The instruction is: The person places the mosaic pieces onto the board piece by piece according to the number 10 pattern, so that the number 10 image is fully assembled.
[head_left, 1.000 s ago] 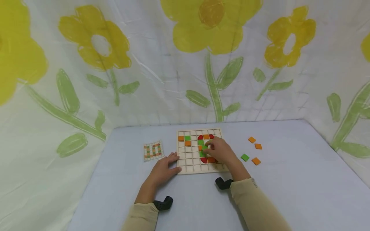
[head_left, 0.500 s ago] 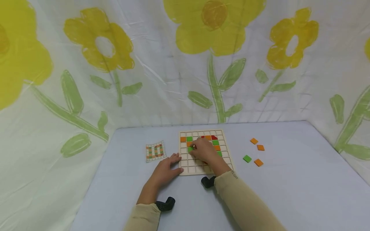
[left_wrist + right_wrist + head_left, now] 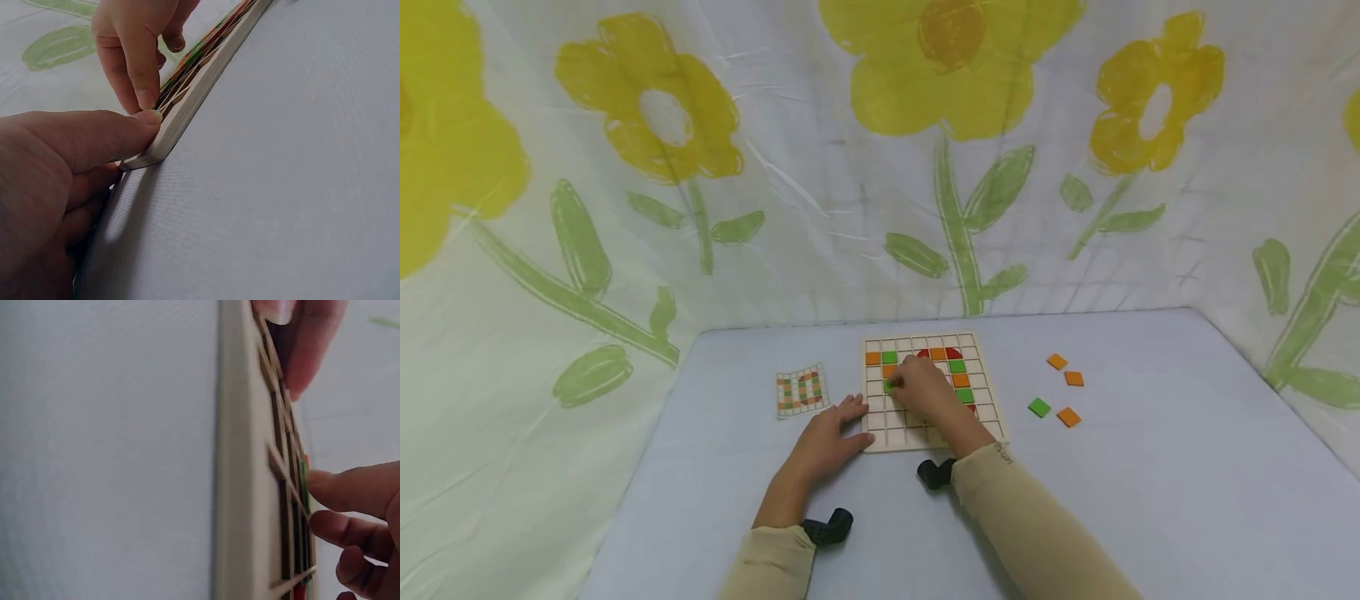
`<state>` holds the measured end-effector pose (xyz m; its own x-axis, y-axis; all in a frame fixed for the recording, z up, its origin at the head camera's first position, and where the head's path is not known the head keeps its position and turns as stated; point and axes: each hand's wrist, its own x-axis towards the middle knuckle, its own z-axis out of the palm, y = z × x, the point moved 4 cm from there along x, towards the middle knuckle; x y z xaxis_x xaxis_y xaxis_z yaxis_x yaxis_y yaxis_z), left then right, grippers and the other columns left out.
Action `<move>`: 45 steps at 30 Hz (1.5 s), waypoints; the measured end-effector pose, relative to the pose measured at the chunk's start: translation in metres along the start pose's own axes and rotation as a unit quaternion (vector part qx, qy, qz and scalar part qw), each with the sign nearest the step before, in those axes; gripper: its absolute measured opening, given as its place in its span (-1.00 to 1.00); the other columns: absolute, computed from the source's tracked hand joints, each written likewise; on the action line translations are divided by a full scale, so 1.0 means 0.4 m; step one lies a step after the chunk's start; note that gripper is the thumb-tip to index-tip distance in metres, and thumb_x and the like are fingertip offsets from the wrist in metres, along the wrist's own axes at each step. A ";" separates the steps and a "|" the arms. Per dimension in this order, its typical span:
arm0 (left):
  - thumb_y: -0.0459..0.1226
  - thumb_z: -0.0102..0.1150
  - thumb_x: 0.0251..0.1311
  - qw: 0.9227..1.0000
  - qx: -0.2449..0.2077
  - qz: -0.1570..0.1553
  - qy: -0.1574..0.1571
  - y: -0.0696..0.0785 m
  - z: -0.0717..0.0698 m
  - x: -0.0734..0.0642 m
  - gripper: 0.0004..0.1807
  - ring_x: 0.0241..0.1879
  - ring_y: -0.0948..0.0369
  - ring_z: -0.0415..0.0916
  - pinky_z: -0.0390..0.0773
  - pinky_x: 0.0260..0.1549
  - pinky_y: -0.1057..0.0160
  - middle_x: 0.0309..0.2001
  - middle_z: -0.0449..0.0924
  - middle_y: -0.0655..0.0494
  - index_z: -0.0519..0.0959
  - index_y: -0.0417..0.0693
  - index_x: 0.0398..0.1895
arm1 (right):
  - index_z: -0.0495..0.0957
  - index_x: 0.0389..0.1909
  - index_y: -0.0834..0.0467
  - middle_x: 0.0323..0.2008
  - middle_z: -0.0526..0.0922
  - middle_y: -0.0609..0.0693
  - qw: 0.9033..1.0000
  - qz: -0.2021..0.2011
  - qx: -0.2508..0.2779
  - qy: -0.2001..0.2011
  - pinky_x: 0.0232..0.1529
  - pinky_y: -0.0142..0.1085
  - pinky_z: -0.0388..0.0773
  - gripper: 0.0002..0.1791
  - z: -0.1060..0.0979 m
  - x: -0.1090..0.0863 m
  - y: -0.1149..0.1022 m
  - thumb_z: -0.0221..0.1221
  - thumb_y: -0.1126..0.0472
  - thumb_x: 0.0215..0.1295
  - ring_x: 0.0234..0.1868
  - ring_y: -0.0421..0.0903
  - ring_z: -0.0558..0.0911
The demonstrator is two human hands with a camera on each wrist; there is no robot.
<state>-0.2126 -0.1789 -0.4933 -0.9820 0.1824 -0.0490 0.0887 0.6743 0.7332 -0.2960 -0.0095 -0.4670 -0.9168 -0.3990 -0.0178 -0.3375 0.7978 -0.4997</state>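
A wooden grid board [image 3: 917, 435] lies on the table with orange, green and red tiles set in its cells. My left hand [image 3: 823, 442] rests at the board's left edge, thumb by the near corner and the other fingers farther up that side. In the left wrist view the left thumb [image 3: 119, 134] lies on the corner. Over the left part of the board, my right hand [image 3: 923, 390] pinches a green square tile [image 3: 888, 387] low at a cell below an orange tile [image 3: 889, 371]. The right wrist view shows the green tile [image 3: 305, 478] edge-on at the fingertips.
A small card [image 3: 801, 390] printed with a coloured grid pattern lies left of the board. To the right lie several loose tiles, among them a green tile [image 3: 1039, 407] and an orange tile [image 3: 1069, 417]. A flower-printed curtain [image 3: 820, 208] hangs behind the table.
My right hand has moved left from the middle column of tiles, bringing the green tile to the cell under the orange one. The left hand has stayed at the board's edge.
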 end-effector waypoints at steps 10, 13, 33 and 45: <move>-0.10 0.36 0.17 1.000 0.000 -0.009 0.001 0.006 -0.003 0.008 -0.41 0.48 0.09 0.16 0.19 0.43 -0.09 0.43 0.32 0.16 0.51 0.03 0.29 | 0.66 0.05 0.02 -0.09 0.64 -0.04 0.994 0.045 0.094 0.008 0.00 -0.10 0.59 -0.68 -0.069 -0.074 0.061 0.27 0.11 0.29 -0.07 -0.06 0.59; -0.11 0.37 0.17 1.000 -0.002 -0.010 0.003 0.004 -0.003 0.010 -0.40 0.48 0.09 0.16 0.18 0.43 -0.08 0.43 0.32 0.17 0.51 0.02 0.29 | 0.64 0.09 0.00 -0.08 0.64 -0.05 0.991 0.063 0.116 0.011 -0.04 -0.11 0.59 -0.65 -0.098 -0.106 0.100 0.27 0.07 0.31 -0.10 -0.06 0.56; -0.11 0.37 0.16 1.000 -0.012 -0.020 0.003 0.002 0.003 0.004 -0.40 0.48 0.10 0.15 0.19 0.43 -0.09 0.43 0.32 0.18 0.51 0.02 0.30 | 0.36 0.36 0.24 0.37 0.27 0.37 0.965 0.211 0.107 0.113 0.30 0.25 0.28 -0.44 -0.275 -0.267 0.465 0.11 0.11 0.41 0.35 0.38 0.26; -0.12 0.37 0.16 1.000 -0.011 -0.024 0.003 0.005 0.001 0.001 -0.40 0.49 0.13 0.15 0.19 0.43 -0.06 0.42 0.32 0.20 0.51 0.03 0.30 | 0.38 0.33 0.31 0.32 0.28 0.45 0.947 0.278 0.126 0.102 0.23 0.16 0.42 -0.46 -0.263 -0.283 0.498 0.14 0.23 0.37 0.33 0.38 0.29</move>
<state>-0.2128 -0.1771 -0.4920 -0.9861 0.1452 -0.0805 0.0372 0.6658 0.7452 -0.2818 0.2420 -0.4736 -0.9685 0.1675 -0.1843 0.2480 0.7157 -0.6529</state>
